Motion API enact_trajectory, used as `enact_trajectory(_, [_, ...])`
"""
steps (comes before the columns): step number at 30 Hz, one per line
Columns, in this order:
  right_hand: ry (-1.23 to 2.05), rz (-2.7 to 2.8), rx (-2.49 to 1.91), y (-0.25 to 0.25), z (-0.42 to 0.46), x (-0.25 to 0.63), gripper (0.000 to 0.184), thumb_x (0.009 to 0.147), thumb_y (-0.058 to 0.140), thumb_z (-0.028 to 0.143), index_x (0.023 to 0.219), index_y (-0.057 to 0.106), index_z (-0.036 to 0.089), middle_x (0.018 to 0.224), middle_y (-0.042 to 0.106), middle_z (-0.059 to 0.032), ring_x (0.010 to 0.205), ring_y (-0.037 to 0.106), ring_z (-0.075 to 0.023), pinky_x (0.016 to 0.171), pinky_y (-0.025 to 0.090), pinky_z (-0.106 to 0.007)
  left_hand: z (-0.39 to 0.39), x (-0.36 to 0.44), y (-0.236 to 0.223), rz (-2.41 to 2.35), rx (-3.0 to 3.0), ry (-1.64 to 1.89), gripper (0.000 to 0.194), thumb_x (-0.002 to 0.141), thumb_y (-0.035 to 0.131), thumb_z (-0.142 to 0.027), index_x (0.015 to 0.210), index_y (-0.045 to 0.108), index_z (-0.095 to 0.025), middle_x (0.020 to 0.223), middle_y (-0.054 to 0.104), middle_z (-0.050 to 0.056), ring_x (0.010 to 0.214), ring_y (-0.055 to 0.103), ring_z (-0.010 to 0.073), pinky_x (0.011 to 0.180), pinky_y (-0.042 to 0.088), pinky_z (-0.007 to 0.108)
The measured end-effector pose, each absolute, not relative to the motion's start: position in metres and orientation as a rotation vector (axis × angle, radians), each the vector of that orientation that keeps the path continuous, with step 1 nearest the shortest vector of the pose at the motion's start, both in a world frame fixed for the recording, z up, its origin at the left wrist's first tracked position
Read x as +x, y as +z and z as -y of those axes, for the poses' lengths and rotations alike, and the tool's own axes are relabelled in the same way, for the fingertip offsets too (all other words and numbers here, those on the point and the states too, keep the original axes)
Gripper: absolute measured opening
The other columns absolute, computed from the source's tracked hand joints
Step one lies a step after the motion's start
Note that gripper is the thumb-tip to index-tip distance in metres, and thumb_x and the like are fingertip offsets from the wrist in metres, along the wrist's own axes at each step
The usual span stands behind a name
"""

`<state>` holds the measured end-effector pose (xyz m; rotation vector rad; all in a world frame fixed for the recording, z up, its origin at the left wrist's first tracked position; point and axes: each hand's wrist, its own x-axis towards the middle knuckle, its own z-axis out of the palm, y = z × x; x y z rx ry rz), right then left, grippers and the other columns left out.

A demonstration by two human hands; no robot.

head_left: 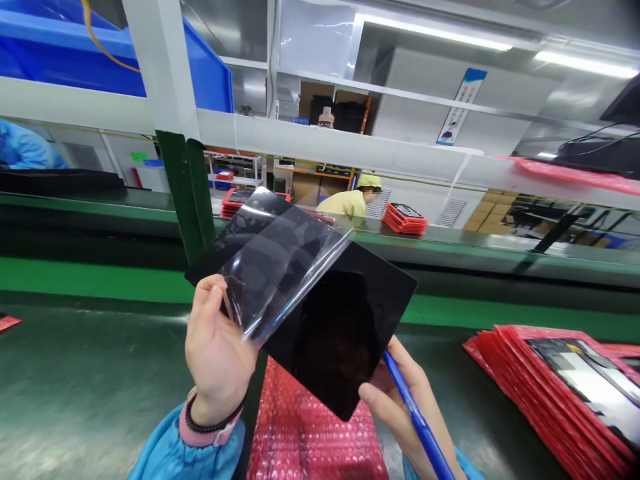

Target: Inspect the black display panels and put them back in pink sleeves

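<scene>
A flat black glass screen panel point(335, 333) is held up at a tilt in front of me. My left hand point(220, 347) pinches the edge of a clear protective film point(270, 260), which is peeled back in a fold across the panel. The film still lies over the panel's upper left part. My right hand point(405, 393) grips the panel's lower right corner, thumb on the front. A blue pen-like stick point(417, 420) also sits in that hand. Below the panel lies a red bubble-wrap bag point(310, 427) on the dark green bench.
On the right stands a stack of red bubble bags with panels point(565, 380). Smaller red stacks point(405, 218) rest on the raised shelf beyond the green belt point(100, 280). A white post point(167, 67) rises at left. A person in yellow point(353, 197) works farther back.
</scene>
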<state>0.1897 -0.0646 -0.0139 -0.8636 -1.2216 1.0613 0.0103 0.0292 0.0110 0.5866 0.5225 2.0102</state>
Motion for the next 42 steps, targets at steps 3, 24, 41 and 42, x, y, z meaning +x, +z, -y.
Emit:
enact_trajectory(3, [0.981, 1.234, -0.913, -0.010, 0.067, 0.192, 0.027, 0.080, 0.072, 0.030, 0.107, 0.068, 0.032, 0.100, 0.073, -0.0002, 0.094, 0.067, -0.0202, 0.086, 0.052, -0.028, -0.036, 0.005, 0.010, -0.562, 0.647, 2.092, 0.004, 0.071, 0.063, -0.024, 0.071, 0.062, -0.020, 0.075, 0.056, -0.003, 0.073, 0.054, 0.0124, 0.065, 0.045, 0.020])
enact_trajectory(24, [0.515, 1.085, -1.327, -0.034, 0.076, 0.214, 0.031, 0.079, 0.066, 0.055, 0.083, 0.077, 0.026, 0.086, 0.074, -0.0052, 0.085, 0.068, -0.0277, 0.079, 0.054, -0.038, -0.056, -0.012, 0.000, -0.496, 0.898, 2.020, 0.014, 0.074, 0.060, -0.009, 0.063, 0.064, -0.017, 0.069, 0.057, -0.003, 0.064, 0.052, 0.0087, 0.059, 0.043, 0.019])
enact_trajectory(41, [0.796, 1.403, -1.110, -0.007, 0.076, 0.204, 0.041, 0.079, 0.070, 0.039, 0.118, 0.066, 0.028, 0.107, 0.074, -0.0048, 0.101, 0.068, -0.0304, 0.089, 0.055, -0.040, -0.032, 0.006, -0.002, -0.465, 1.091, 1.791, 0.030, 0.078, 0.054, -0.040, 0.068, 0.072, -0.018, 0.082, 0.072, 0.008, 0.086, 0.064, 0.0270, 0.076, 0.045, 0.034])
enact_trajectory(42, [0.826, 1.416, -1.095, -0.006, 0.075, 0.204, 0.041, 0.079, 0.070, 0.037, 0.118, 0.066, 0.028, 0.098, 0.075, -0.0037, 0.093, 0.071, -0.0287, 0.084, 0.056, -0.037, -0.032, 0.006, -0.003, -0.466, 1.092, 1.797, 0.030, 0.079, 0.054, -0.040, 0.067, 0.072, -0.018, 0.082, 0.072, 0.008, 0.086, 0.064, 0.0271, 0.077, 0.045, 0.034])
